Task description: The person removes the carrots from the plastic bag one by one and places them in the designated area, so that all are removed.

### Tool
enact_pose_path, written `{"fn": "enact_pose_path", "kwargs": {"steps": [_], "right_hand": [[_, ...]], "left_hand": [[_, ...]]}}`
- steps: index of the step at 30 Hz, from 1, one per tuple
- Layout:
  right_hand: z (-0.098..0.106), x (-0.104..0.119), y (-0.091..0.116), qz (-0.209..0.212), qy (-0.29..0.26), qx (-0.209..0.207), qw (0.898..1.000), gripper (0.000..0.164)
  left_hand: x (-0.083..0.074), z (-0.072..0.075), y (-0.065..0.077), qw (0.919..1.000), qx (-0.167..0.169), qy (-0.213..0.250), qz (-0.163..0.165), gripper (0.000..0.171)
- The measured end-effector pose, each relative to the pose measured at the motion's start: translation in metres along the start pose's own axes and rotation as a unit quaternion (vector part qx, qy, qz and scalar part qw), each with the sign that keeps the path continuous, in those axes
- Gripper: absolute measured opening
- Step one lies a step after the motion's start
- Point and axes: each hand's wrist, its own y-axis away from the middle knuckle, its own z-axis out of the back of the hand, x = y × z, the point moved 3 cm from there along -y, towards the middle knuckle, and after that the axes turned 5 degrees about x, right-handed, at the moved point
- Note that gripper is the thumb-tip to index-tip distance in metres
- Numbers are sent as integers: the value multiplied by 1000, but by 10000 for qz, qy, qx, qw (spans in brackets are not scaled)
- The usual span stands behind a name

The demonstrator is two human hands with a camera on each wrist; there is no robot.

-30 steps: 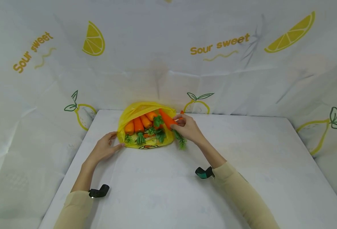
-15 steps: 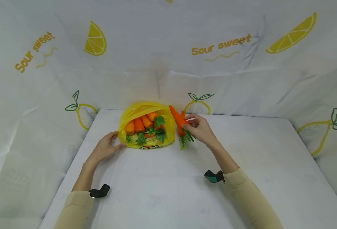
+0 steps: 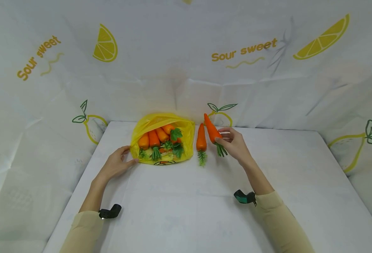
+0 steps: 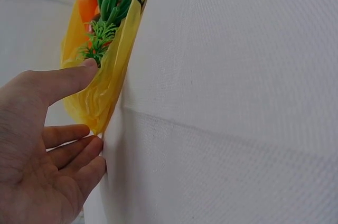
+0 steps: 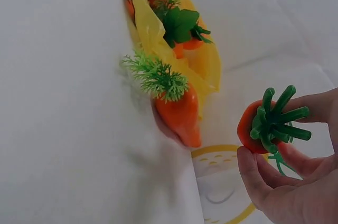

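Note:
My right hand (image 3: 236, 147) pinches a plastic-looking orange carrot (image 3: 212, 129) near its green stubby stems; in the right wrist view, those stems (image 5: 280, 121) face the camera. Left of it, another carrot (image 3: 201, 138) with feathery green leaves lies on the table beside the bag. The yellow plastic bag (image 3: 148, 122) lies on its side, mouth towards me, with several carrots (image 3: 154, 138) inside, tops outward. At the bag's left edge rests my left hand (image 3: 114, 164), thumb apart from the fingers. In the left wrist view, the thumb (image 4: 74, 81) overlaps the bag's rim and the fingertips reach its corner.
A white table (image 3: 173, 211) carries everything. Behind it rises a white cloth (image 3: 160, 70) printed with lemons and lettering, close to the bag's back. Small black cameras (image 3: 110, 211) sit at both sleeve cuffs.
My right hand has moved right, drawing the carrot out of the bag's mouth and past the carrot on the table. My left hand stays at the bag's edge.

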Motion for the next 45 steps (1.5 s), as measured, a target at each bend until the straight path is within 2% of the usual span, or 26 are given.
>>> {"fn": "enact_pose_path", "kwargs": {"steps": [7, 18, 28, 32, 40, 45], "right_hand": [[4, -13, 1, -258, -67, -23, 9996, 49], [-1, -38, -9, -749, -97, 21, 9971, 51], [-15, -43, -16, -963, -21, -49, 9953, 52], [-19, -45, -17, -932, 178, -172, 9953, 51], [-22, -44, -17, -592, 471, -266, 9968, 50], [-23, -44, -17, -623, 495, -268, 9965, 51]], "left_hand": [[1, -1, -1, 10000, -8, -13, 15, 84], [1, -1, -1, 10000, -3, -11, -23, 84], [2, 0, -2, 9999, 41, -91, 52, 84], [1, -1, -1, 10000, 46, -47, 69, 85], [0, 0, -1, 9999, 63, 17, 105, 85], [1, 0, 0, 9999, 80, -6, 127, 85]]}}
